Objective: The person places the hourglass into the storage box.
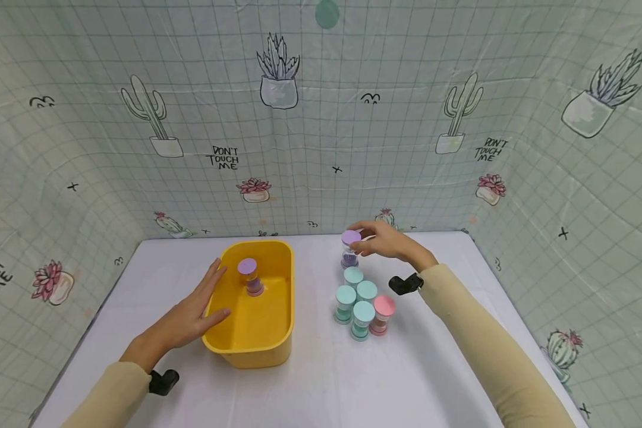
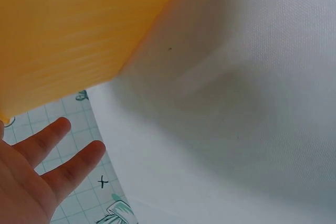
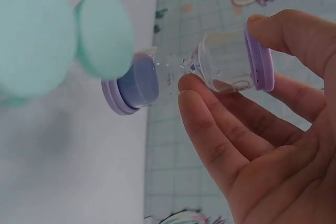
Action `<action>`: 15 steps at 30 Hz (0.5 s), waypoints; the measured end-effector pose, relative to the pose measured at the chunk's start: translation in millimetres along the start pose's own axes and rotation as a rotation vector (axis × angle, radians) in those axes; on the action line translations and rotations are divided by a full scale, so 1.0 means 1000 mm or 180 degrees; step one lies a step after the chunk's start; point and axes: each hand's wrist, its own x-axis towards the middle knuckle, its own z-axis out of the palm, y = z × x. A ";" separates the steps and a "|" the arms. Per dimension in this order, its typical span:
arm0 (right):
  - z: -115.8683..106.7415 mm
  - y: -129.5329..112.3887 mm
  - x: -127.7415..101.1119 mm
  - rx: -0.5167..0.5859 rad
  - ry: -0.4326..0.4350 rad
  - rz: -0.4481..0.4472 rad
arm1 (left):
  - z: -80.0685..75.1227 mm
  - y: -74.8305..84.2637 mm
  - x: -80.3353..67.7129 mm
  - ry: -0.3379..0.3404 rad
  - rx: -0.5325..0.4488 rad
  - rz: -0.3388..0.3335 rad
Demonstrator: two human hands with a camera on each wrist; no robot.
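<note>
- Presently the right hand (image 1: 387, 241) has its fingers (image 3: 210, 124) curled round the upper bulb and top cap of a purple sand timer (image 1: 350, 249), thumb on the cap's far side. The timer stands at the back of the desk (image 1: 321, 380), upright as far as the head view shows; whether its base is touching the surface cannot be told.
- Left hand (image 1: 192, 315) lies flat, fingers straight, against the left outer wall of the yellow tub (image 1: 278, 333). It holds nothing.
- Handling judgement: the timer looks light and rigid, with a clear body pinched to a thin neck between two plastic caps. The neck is probably the weak point, and the clear wall looks smooth and likely slippery. Best hold is probably across a cap rim or one bulb, as taken now, never at the waist.
- A second purple timer (image 1: 253, 277) stands upright inside the tub, toward its back.
- Just in front of the held timer is a tight cluster: four teal timers (image 1: 356, 300) and one pink timer (image 1: 382, 315), all upright, touching or nearly so.
- Obstruction: the nearest teal timer stands right beside the held one, so a low sideways move toward the tub could knock it over. The tub's rim is also a height to clear.
- Cactus-print curtain (image 1: 321, 119) encloses the desk on three sides.
</note>
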 end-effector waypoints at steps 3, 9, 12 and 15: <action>-0.001 -0.018 0.004 -0.0034 0.0009 -0.0135 | 0.000 -0.001 0.001 0.0006 0.0025 -0.0001; -0.001 -0.054 0.011 -0.0113 0.0015 -0.0335 | 0.001 -0.002 0.001 0.0024 0.0009 0.0007; 0.003 -0.071 0.016 -0.0188 0.0022 -0.0410 | 0.002 -0.002 0.000 0.0018 -0.0003 0.0009; 0.008 -0.088 0.020 -0.0292 -0.0001 -0.0485 | 0.001 -0.002 0.000 0.0020 -0.0009 0.0011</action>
